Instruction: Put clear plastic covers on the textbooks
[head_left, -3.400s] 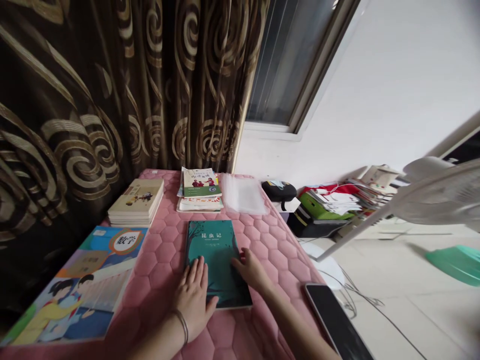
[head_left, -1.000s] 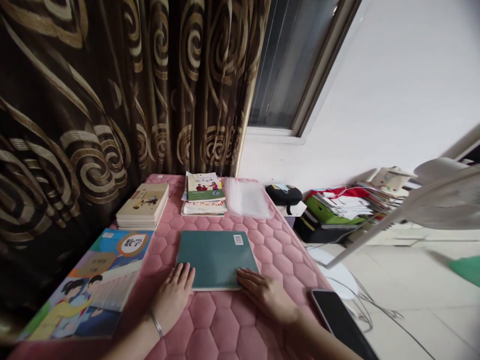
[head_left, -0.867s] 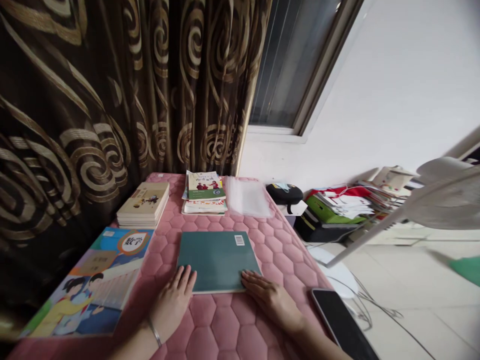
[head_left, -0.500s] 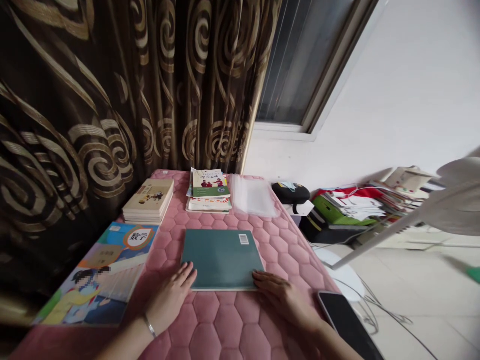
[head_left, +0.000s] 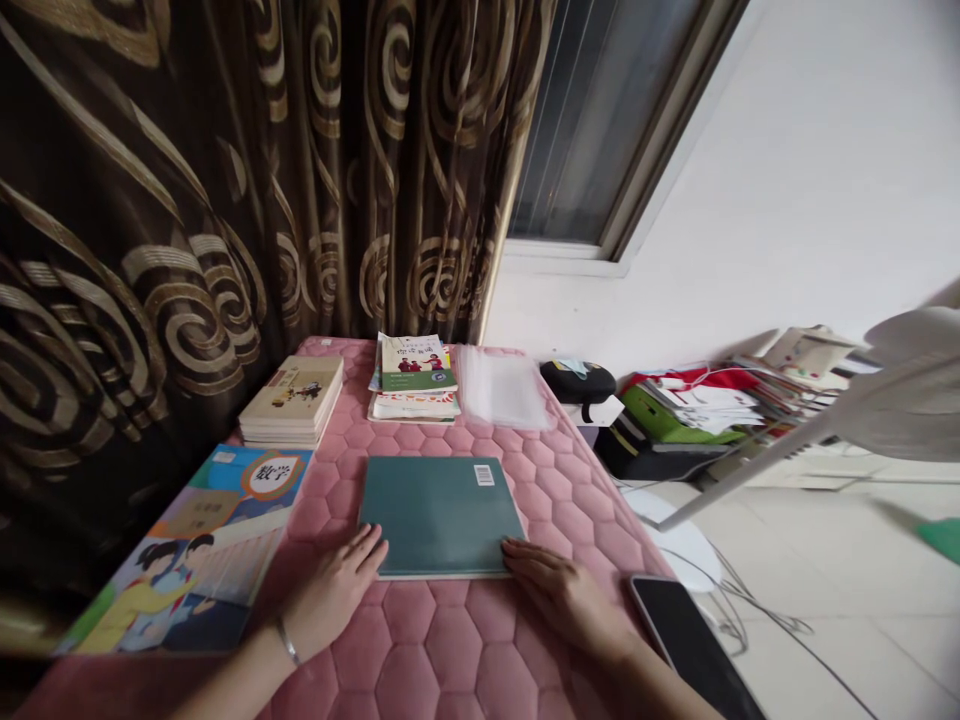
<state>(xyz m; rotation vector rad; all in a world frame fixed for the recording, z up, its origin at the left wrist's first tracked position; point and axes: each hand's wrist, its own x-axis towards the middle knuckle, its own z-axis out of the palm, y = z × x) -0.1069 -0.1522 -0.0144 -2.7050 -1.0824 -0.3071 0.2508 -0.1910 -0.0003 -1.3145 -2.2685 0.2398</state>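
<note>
A dark teal book [head_left: 442, 515] with a white barcode label lies flat in front of me. My left hand [head_left: 337, 585], a silver bracelet at its wrist, rests with outstretched fingers at the book's left near corner. At the right near corner, the fingertips of my right hand [head_left: 559, 590] touch the cover, its fingers laid flat. Neither hand is wrapped around the book. To the left lies a colourful mathematics textbook [head_left: 195, 560], cartoon children on its cover.
Beige books [head_left: 292, 395] are stacked at the far left of the pink quilted surface [head_left: 450, 640]. Beyond the teal book sit a pile of booklets [head_left: 412, 375] and clear plastic sleeves [head_left: 502, 390]. A phone [head_left: 686, 640] lies by the right edge; a white fan [head_left: 780, 440] stands beyond.
The view has shifted slightly, so everything sits a little further left in the picture. Both hands stay at the same corners of the teal book.
</note>
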